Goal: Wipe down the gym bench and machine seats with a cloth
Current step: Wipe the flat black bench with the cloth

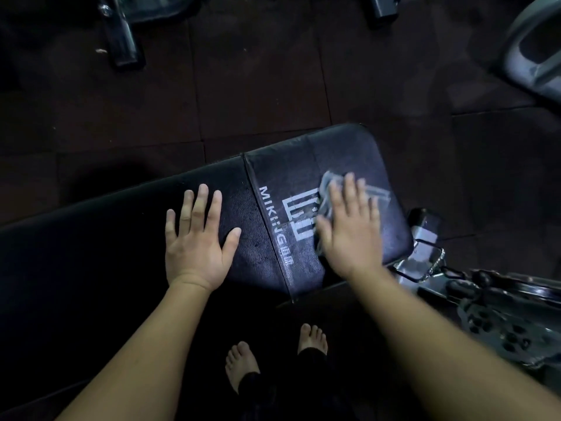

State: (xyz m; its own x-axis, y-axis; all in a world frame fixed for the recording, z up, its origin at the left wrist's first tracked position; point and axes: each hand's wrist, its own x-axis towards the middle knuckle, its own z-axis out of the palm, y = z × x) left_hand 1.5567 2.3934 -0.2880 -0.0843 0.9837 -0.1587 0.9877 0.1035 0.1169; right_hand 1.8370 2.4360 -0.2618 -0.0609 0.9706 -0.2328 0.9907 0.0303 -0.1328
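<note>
A black padded gym bench runs from the lower left to the middle right, with a white logo printed on its end pad. My left hand lies flat on the pad, fingers straight and spread. My right hand presses a thin greyish cloth flat against the end pad, over part of the logo. The cloth shows past my fingertips and beside my thumb; the rest is hidden under my palm. My right hand is a little blurred.
Dark rubber floor tiles lie beyond the bench. Machine feet stand at the top left, a grey machine part at the top right. The bench's metal frame and a chain sit at the right. My bare feet are below.
</note>
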